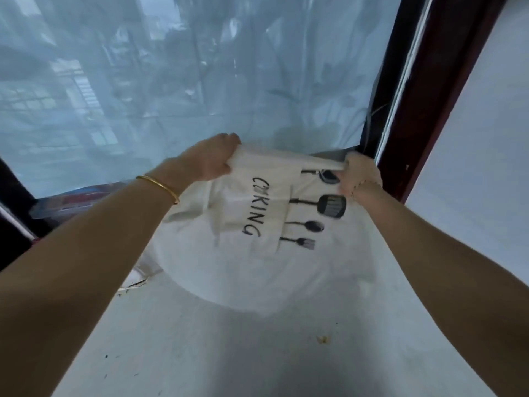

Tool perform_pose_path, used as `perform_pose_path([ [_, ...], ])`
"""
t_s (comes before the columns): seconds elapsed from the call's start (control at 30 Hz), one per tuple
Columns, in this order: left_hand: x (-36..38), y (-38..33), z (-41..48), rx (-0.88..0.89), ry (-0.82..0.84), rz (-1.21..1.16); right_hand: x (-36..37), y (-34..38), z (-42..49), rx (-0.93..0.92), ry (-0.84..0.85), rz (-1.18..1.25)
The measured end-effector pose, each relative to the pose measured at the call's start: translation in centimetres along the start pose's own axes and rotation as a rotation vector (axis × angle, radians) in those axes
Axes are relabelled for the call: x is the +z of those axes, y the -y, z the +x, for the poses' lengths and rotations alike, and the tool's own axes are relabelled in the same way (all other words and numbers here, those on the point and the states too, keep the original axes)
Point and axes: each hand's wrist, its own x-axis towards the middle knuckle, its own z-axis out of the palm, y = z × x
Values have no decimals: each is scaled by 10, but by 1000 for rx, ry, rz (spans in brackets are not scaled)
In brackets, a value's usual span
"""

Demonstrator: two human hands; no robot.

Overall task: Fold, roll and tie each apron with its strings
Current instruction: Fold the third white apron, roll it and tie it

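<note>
A white apron point(246, 270) printed with the word COOKING and black kitchen utensils lies spread over a white table top point(229, 353). My left hand point(209, 159) grips the apron's far edge at its left corner. At the right corner of that same edge, my right hand point(357, 176) grips the cloth. The far edge is lifted off the surface between the two hands. A white string point(137, 279) of the apron trails out at the lower left of the cloth.
A window covered with pale blue sheeting point(171, 81) rises just behind the table. A dark red-brown frame post point(423, 96) stands at the right, with a white wall point(486, 138) beyond it. A red and blue object point(74, 202) lies at the left of the sill.
</note>
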Motion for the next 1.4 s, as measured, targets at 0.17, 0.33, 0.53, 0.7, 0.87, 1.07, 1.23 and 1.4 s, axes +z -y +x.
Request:
perform_pose_path([
  [0.17, -37, -12, 7, 21, -784, 561, -44, 33, 23, -143, -539, 180],
  [0.33, 10, -2, -8, 365, -1063, 650, -30, -24, 13, -251, -678, 321],
  [0.53, 203, -22, -100, 398, 111, 203, 101, -166, -56, 192, 180, -180],
  [0.7, 252, -35, -125, -35, 751, -139, 137, -195, -90, 346, 656, -612],
  [0.87, 273, -17, -111, -96, 523, 43, 154, -176, -72, 95, 668, -651],
  [1.07, 301, 13, -85, -368, 512, 34, 196, -165, -82, -13, 812, -349],
  [1.23, 316, 33, -91, -399, 616, 37, 206, -167, -87, -13, 656, -486],
  [1.4, 319, 56, -72, -732, 471, -78, 216, -157, -76, -41, 586, -447],
])
